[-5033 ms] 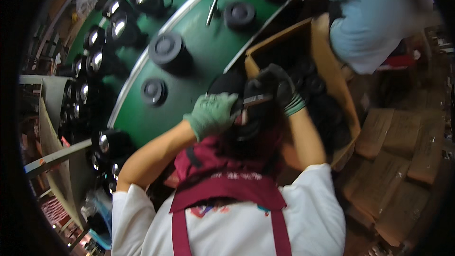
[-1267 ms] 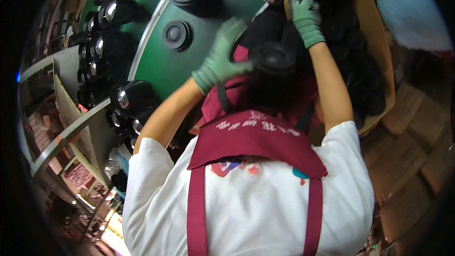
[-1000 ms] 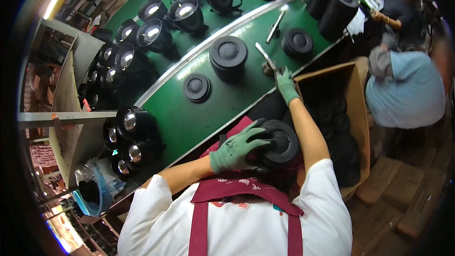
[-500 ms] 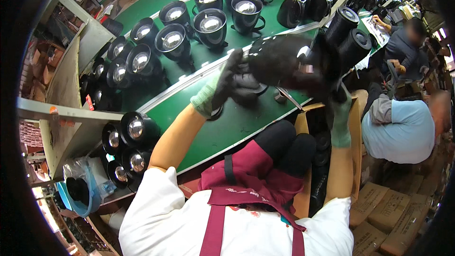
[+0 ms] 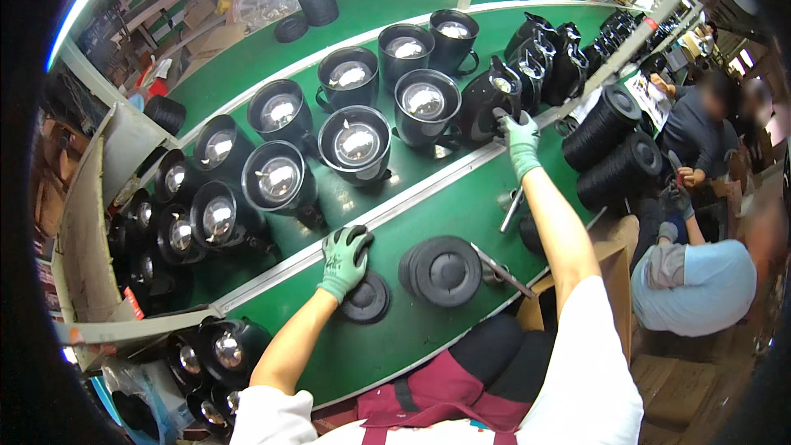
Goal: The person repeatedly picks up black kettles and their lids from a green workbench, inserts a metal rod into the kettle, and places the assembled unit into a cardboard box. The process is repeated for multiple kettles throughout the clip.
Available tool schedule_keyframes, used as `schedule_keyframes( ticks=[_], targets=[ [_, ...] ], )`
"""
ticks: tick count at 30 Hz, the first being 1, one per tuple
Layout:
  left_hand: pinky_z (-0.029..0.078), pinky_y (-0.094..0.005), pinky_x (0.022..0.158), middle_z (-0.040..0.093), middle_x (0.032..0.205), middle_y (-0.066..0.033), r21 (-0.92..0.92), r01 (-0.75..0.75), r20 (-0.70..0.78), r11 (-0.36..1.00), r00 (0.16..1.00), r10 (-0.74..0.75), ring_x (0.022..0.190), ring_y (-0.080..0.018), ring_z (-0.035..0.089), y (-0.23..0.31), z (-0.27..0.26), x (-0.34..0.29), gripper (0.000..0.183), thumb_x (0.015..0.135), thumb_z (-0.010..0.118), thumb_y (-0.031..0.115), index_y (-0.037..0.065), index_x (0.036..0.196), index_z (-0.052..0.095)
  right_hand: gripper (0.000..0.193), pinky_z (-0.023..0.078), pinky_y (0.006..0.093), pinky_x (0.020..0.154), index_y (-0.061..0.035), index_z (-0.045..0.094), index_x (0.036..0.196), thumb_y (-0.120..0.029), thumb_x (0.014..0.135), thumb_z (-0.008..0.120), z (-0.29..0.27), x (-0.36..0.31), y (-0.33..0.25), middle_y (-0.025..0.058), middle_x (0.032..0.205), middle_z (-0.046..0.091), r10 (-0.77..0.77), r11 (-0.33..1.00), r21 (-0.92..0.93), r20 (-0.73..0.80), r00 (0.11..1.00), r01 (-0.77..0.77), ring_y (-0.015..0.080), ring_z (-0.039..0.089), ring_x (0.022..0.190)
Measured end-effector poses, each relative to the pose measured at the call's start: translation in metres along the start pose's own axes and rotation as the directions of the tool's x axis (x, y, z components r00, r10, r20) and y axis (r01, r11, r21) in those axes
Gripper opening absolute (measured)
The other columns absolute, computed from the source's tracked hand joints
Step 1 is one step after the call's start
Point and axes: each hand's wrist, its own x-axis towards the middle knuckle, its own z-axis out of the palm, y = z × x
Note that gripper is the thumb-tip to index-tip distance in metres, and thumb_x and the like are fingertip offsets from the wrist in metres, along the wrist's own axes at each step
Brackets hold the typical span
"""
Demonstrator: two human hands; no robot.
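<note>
My left hand, in a green glove with black-coated fingers, lies by the metal rail with its fingers apart. Just below it is a black ribbed disc, partly under the palm; I cannot tell whether the hand grips it. A stack of similar discs lies to its right on the green bench. My right hand, gloved alike, reaches forward across the rail. Its fingers are closed on the lower part of a glossy black jug, which stands at the end of the rows.
Rows of black jug bodies with shiny silver insides stand beyond the rail. Tall ribbed stacks lean at the right. Below them is an open cardboard box. A metal tool lies nearby. A co-worker in light blue sits at right.
The black jug, held up between both hands before, now stands beyond the rail in my right hand's grip. My left hand has let go and moved down-left. The view has shifted.
</note>
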Motion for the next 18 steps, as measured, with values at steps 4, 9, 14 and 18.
schedule_keyframes(
  ticks=[4, 9, 14, 18],
  targets=[
    [0.035, -0.0534, 0.106, 0.059, 0.133, -0.0042, 0.093, -0.020, 0.021, 0.996, 1.000, 0.018, 0.125, -0.0322, 0.048, 0.000, -0.003, -0.005, 0.042, 0.078, 0.069, 0.014, 0.020, 0.120, 0.067, 0.065, 0.044, 0.0312, 0.054, 0.0049, 0.059, 0.126, -0.034, 0.081, 0.085, 0.035, 0.005, -0.009, 0.0068, 0.083, 0.064, 0.008, 0.957, -0.290, 0.078, 0.997, 0.016, 0.0144, 0.056, 0.062],
    [0.035, -0.0536, 0.105, 0.058, 0.134, -0.0046, 0.060, 0.017, 0.060, 0.998, 0.998, -0.021, 0.125, -0.0323, 0.048, 0.002, -0.012, 0.001, 0.043, 0.078, 0.068, 0.014, 0.018, 0.121, 0.065, 0.080, 0.040, 0.0493, 0.109, 0.0050, 0.049, 0.134, -0.054, 0.085, 0.073, 0.042, 0.006, -0.082, 0.0320, 0.135, 0.046, -0.526, 0.629, -0.699, -0.061, 0.849, 0.339, 0.0459, 0.047, 0.126],
    [0.036, -0.0534, 0.105, 0.059, 0.130, -0.0081, 0.068, 0.019, 0.061, 0.998, 0.998, -0.023, 0.123, -0.0356, 0.049, 0.013, -0.018, 0.013, 0.039, 0.078, 0.068, 0.013, 0.015, 0.117, 0.066, 0.041, 0.052, 0.0445, 0.090, -0.0052, 0.068, 0.110, -0.036, 0.083, 0.068, 0.113, 0.076, -0.139, 0.0171, 0.112, 0.064, -0.858, -0.018, -0.746, 0.353, 0.372, 0.666, 0.0341, 0.061, 0.106],
    [0.036, -0.0516, 0.104, 0.060, 0.127, -0.0114, 0.021, 0.021, 0.071, 1.000, 0.997, -0.023, 0.121, -0.0369, 0.050, 0.011, -0.009, 0.013, 0.039, 0.078, 0.067, 0.012, 0.012, 0.117, 0.066, 0.064, 0.046, 0.0510, 0.103, -0.0111, 0.062, 0.136, -0.049, 0.085, 0.066, 0.176, 0.121, -0.112, 0.0187, 0.153, 0.044, -0.283, -0.179, -0.898, 0.439, 0.853, 0.403, 0.0362, 0.050, 0.132]
  ],
)
